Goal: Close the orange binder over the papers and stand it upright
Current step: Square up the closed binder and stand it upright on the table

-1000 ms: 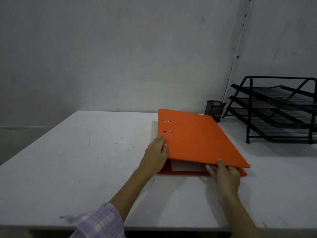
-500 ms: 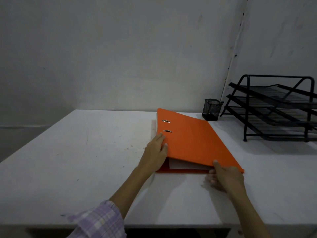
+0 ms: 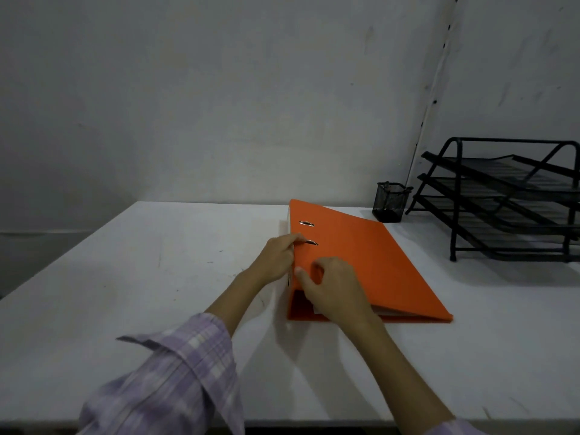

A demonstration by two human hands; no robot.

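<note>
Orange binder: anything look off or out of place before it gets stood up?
Mostly fine. The orange binder lies flat on the table, cover down, but paper edges show in a gap under the cover's near edge. Left hand is at the spine; right hand is at the near corner.

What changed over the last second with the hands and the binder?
The right hand left the cover's near right corner and moved left to the spine end of the orange binder. The cover has dropped closer over the papers. The left hand stays at the spine; the binder still lies flat on the table.
</note>
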